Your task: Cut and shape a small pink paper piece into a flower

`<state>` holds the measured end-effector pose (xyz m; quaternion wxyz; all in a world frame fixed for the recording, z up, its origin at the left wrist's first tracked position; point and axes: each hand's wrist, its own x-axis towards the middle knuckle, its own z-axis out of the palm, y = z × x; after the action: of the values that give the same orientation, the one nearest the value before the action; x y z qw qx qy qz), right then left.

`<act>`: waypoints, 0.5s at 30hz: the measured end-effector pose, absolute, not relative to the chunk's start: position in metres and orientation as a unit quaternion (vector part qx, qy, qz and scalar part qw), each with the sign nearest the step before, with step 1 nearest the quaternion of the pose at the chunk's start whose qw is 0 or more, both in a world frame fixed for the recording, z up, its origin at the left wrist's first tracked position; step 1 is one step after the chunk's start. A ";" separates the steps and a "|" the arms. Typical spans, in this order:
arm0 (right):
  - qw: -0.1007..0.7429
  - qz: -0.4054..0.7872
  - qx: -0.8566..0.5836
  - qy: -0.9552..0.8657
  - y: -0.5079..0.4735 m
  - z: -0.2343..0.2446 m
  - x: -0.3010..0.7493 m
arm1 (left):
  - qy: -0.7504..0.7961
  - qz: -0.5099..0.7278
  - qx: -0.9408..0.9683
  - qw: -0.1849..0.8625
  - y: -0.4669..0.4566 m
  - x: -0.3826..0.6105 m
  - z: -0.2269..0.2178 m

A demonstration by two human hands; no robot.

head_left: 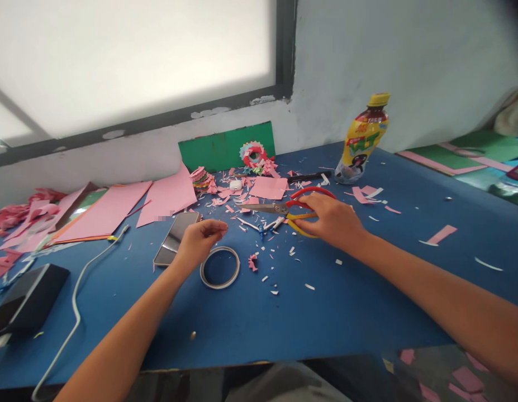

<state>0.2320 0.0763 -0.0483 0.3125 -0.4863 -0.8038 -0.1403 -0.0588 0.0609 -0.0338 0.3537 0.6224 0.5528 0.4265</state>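
Note:
My right hand (336, 219) grips scissors (265, 208) by their red and yellow handles. The blades point left above the table and look nearly together. My left hand (202, 243) is closed in a pinch beside a roll of tape (220, 285); whatever its fingertips may hold is too small to make out. Behind that hand lies a phone (170, 245). Between the two hands sit a small cut pink paper piece (252, 263) and a blue-and-white thin item (262, 228). Pink and white scraps are scattered around them.
Pink paper sheets (103, 215) lie at the left, near a white cable (77, 296) and a black box (28, 298). A drink bottle (362, 142) stands at the back right. A green board (219, 146) leans on the wall behind a paper ring (253, 154).

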 end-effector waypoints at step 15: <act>0.303 -0.129 -0.495 -0.804 0.077 -0.050 0.232 | 0.576 0.379 0.673 0.270 0.063 -0.058 -0.040</act>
<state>0.2319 0.0766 -0.0498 0.3026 -0.4951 -0.8042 -0.1289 -0.0583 0.0631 -0.0402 0.2696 0.6727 0.5757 0.3786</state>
